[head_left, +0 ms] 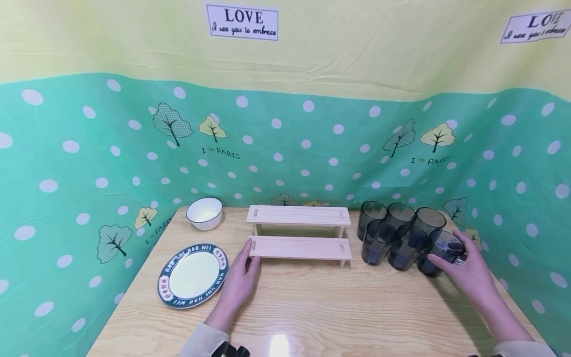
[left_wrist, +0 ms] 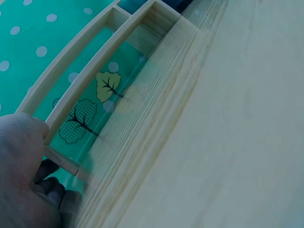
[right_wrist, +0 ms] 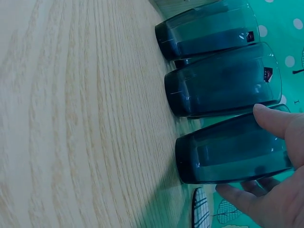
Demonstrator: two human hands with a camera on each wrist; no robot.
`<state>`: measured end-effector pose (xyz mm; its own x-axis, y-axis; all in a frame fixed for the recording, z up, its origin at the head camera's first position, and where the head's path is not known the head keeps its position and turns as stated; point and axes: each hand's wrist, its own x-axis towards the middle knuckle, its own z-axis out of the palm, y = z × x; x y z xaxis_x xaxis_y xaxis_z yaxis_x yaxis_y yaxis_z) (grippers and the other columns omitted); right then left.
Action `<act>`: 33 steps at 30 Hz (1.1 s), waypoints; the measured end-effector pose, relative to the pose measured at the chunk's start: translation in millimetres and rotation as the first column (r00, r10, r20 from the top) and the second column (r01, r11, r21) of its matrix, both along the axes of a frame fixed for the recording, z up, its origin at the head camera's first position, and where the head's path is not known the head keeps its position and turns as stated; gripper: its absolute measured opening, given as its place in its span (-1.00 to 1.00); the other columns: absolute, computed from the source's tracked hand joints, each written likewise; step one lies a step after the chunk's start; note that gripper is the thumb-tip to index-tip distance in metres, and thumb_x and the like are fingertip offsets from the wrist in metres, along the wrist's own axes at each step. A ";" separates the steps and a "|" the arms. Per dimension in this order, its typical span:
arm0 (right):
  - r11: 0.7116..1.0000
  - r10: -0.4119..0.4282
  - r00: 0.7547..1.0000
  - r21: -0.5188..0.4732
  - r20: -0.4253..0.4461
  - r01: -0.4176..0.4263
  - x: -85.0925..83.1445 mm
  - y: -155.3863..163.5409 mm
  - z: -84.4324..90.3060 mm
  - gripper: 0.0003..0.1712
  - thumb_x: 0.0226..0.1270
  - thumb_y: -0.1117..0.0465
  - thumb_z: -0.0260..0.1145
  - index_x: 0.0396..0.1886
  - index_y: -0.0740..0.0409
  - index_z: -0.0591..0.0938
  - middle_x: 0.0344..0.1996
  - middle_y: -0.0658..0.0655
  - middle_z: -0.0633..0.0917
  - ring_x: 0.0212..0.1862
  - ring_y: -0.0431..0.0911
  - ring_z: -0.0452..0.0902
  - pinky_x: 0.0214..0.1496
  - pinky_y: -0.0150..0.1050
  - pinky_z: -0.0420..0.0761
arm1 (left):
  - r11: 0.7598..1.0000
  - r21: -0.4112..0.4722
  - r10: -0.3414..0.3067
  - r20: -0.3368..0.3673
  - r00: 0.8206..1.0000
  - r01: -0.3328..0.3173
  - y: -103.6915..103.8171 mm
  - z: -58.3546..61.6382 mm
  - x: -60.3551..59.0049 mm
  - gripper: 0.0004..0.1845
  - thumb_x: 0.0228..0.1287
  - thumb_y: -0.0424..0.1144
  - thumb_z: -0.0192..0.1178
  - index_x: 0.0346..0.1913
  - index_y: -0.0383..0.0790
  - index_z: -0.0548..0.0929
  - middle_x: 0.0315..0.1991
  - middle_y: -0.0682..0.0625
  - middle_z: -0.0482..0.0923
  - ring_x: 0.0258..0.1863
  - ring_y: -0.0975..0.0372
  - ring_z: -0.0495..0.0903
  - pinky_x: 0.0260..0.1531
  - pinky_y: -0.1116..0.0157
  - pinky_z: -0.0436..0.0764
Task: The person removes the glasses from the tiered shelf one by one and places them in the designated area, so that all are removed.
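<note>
A two-tier pale wooden rack stands mid-table. My left hand holds the left end of its lower tier. In the left wrist view, the thumb of this left hand lies at the shelf's edge, with fingers curled by the rack's leg. On the right, several dark translucent glasses stand upright in two rows. My right hand grips the front-right dark glass, thumb on one side and fingers on the other. Its base appears at the tabletop; whether it touches cannot be told.
To the left lies a white plate with a patterned dark-teal rim. Behind it stands a white bowl with a thin dark rim. A green dotted cloth hangs behind and beside the wooden table. A striped, dark-edged item shows partly beyond the gripped glass.
</note>
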<state>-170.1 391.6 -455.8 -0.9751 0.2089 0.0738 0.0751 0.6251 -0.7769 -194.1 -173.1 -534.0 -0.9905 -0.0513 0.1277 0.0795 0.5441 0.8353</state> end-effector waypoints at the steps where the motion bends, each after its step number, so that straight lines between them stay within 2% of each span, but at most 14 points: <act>1: 1.000 0.004 1.000 0.001 -0.001 -0.004 0.1 0.0 0.0 0.32 0.56 -0.18 0.49 0.86 0.10 -0.21 0.75 0.53 -0.25 0.64 0.68 -0.28 0.46 0.77 0.03 | 1.000 0.001 -0.002 0.001 1.000 0.002 -0.1 -0.1 -0.1 -0.28 0.79 -0.06 0.08 0.82 -0.04 0.11 0.72 -0.24 0.20 0.70 -0.10 0.19 0.69 -0.09 0.19; 11: 0.999 0.023 0.999 0.044 -0.027 -0.021 -0.2 -1.6 7.9 0.35 0.53 -0.16 0.53 0.85 0.13 -0.22 0.73 0.58 -0.23 0.61 0.73 -0.23 0.41 0.81 0.00 | 1.000 -0.018 -0.007 -0.021 1.000 0.007 0.0 1.2 -2.2 -0.28 0.80 -0.03 0.07 0.81 -0.06 0.12 0.72 -0.29 0.17 0.69 -0.19 0.18 0.67 -0.18 0.19; 17: 0.986 0.007 0.997 0.165 -0.075 0.006 2.4 -7.6 18.3 0.34 0.49 -0.13 0.57 0.84 0.19 -0.14 0.59 0.75 0.04 0.44 0.77 0.10 0.24 0.81 0.24 | 0.997 -0.072 -0.001 -0.064 0.998 -0.004 -0.9 4.4 -2.6 -0.29 0.79 -0.04 0.10 0.79 -0.11 0.17 0.76 -0.29 0.07 0.69 -0.24 0.15 0.65 -0.26 0.18; 19: 0.978 0.006 0.995 0.210 -0.101 0.015 4.1 -12.8 23.7 0.33 0.48 -0.11 0.58 0.84 0.19 -0.11 0.57 0.77 0.04 0.44 0.77 0.10 0.22 0.82 0.24 | 0.995 -0.102 0.004 -0.087 0.996 -0.012 -0.8 7.6 -2.3 -0.29 0.78 -0.05 0.12 0.79 -0.13 0.19 0.77 -0.29 0.03 0.70 -0.24 0.12 0.65 -0.27 0.18; 22: 0.968 0.023 0.990 0.252 -0.136 0.012 6.4 -23.3 34.0 0.30 0.48 -0.07 0.59 0.84 0.22 -0.07 0.62 0.75 -0.02 0.50 0.77 -0.01 0.29 0.84 0.15 | 0.987 -0.159 0.004 -0.134 0.991 -0.026 -0.4 14.9 -0.4 -0.29 0.74 -0.09 0.17 0.76 -0.17 0.24 0.77 -0.30 0.03 0.72 -0.24 0.06 0.65 -0.30 0.15; 26: 0.950 0.067 0.977 0.312 -0.203 0.000 8.3 -42.2 46.0 0.23 0.45 0.01 0.62 0.81 0.26 0.05 0.60 0.71 0.11 0.50 0.73 0.06 0.31 0.80 0.19 | 0.960 -0.277 -0.019 -0.182 0.983 -0.033 -0.3 24.6 2.5 -0.27 0.70 -0.10 0.24 0.74 -0.23 0.27 0.76 -0.30 0.05 0.74 -0.23 0.00 0.65 -0.32 0.13; 30: 0.924 0.115 0.960 0.382 -0.254 -0.010 9.7 -64.2 54.1 0.16 0.43 0.04 0.63 0.78 0.27 0.16 0.60 0.65 0.20 0.51 0.68 0.12 0.31 0.78 0.23 | 0.910 -0.413 -0.060 -0.218 0.974 -0.036 -0.1 33.6 3.6 -0.26 0.67 -0.09 0.29 0.71 -0.29 0.32 0.73 -0.34 0.11 0.74 -0.23 -0.01 0.68 -0.29 0.09; 33: 0.909 0.152 0.949 0.416 -0.278 -0.023 10.7 -82.5 58.3 0.14 0.38 0.06 0.66 0.74 0.30 0.22 0.60 0.62 0.25 0.54 0.66 0.12 0.43 0.74 0.16 | 0.868 -0.494 -0.094 -0.248 0.964 -0.042 0.6 41.0 5.6 -0.27 0.64 -0.08 0.32 0.68 -0.31 0.37 0.70 -0.37 0.19 0.73 -0.25 0.03 0.71 -0.25 0.03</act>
<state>-159.4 309.1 -397.5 -0.9065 0.0134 0.4219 -0.1888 0.8811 -0.4336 -188.5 -172.6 -493.0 -0.9192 0.1113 0.3777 0.2728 0.8716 0.4073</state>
